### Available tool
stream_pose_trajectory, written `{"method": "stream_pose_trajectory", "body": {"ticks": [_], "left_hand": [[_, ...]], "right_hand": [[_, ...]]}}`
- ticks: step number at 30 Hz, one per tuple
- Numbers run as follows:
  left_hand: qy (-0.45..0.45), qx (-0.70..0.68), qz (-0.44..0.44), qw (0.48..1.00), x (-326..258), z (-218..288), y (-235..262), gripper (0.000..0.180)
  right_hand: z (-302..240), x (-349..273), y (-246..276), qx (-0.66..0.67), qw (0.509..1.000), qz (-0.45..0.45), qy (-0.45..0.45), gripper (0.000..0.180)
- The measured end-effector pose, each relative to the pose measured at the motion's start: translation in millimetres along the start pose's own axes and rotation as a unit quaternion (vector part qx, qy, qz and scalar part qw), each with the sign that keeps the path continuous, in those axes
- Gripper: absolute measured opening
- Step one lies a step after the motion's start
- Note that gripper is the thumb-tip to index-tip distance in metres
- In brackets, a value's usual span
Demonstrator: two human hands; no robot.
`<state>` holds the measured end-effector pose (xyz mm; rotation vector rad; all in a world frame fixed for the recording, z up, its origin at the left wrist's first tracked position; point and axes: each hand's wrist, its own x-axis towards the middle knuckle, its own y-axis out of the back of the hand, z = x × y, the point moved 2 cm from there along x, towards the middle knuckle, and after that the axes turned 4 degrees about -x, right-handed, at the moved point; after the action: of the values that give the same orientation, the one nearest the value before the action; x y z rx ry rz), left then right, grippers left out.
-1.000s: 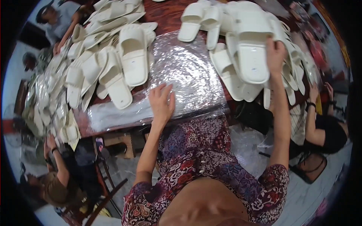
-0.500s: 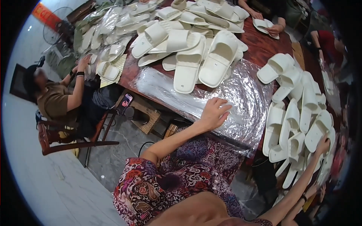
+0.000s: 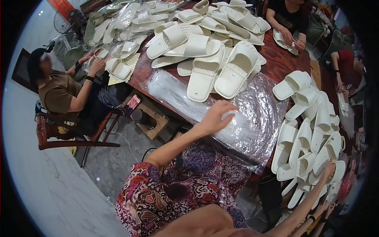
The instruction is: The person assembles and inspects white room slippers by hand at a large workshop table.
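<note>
Left hand: I see the hand palm down over the plastic sheets, fingers loosely bent, thumb spread apart, grip fairly wide.
Right hand: arm stretched far out to the right, hand at the near part of the slipper pile.
Slipper at right grip: one white slipper lies just beside the fingers; I cannot tell whether they are closed on it.

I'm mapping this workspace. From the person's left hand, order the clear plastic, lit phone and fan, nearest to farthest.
From the left hand, in the head view:
1. Clear plastic, beneath it.
2. Lit phone, to its left.
3. Fan, far upper left.
</note>
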<state>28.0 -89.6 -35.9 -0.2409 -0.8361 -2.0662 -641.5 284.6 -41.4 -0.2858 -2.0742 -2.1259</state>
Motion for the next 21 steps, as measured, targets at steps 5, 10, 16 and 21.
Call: {"method": "stream_pose_trajectory", "body": {"ticks": [5, 10, 16, 21], "left_hand": [[0.053, -0.004, 0.172, 0.984, 14, -25, 70, 0.023], [0.063, 0.049, 0.239, 0.968, 23, -56, 122, 0.022], [0.105, 0.082, 0.306, 0.943, 50, -107, 185, 0.023], [0.071, 0.278, 0.343, 0.894, 76, -152, 247, 0.033]], "right_hand": [[-19, -34, 12, 0.015, 0.997, -0.061, 0.035, 0.071], [-12, -45, -2, -0.016, 0.998, -0.026, 0.048, 0.071], [-3, -92, 20, 0.054, 0.985, 0.088, 0.141, 0.070], [-113, -328, 155, 0.466, 0.811, 0.057, 0.349, 0.034]]}}
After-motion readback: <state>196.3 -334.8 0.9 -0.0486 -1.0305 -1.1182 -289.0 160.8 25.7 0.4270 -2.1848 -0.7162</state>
